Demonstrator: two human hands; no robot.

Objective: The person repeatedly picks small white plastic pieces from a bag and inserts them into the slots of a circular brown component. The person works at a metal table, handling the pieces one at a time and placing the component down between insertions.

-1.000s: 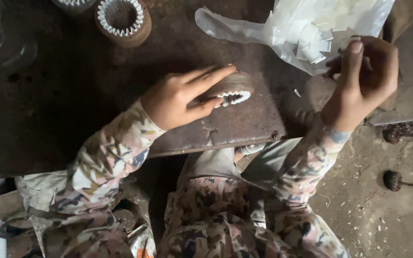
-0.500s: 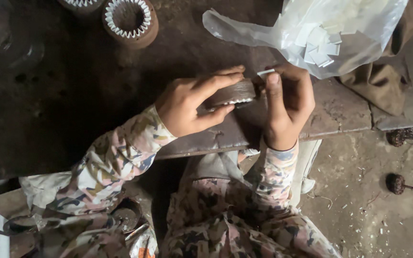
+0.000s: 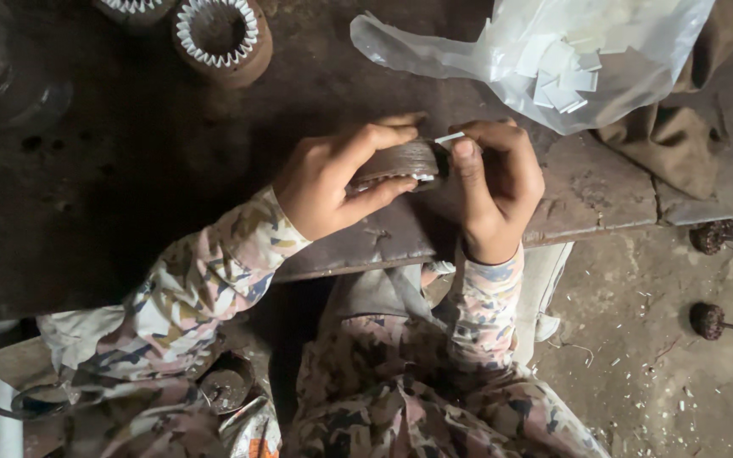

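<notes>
Two hands [image 3: 409,182], one slotted metal ring [image 3: 400,161]

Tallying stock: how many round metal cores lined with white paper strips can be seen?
3. One ring-shaped metal core is held between the left hand and right hand; one stands at the top; another is cut off there. More may be out of view.

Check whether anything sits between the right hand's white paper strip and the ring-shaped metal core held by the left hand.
Nothing visible does: the right hand holds the small white paper strip right at the rusty ring-shaped metal core steadied by the left hand.
</notes>
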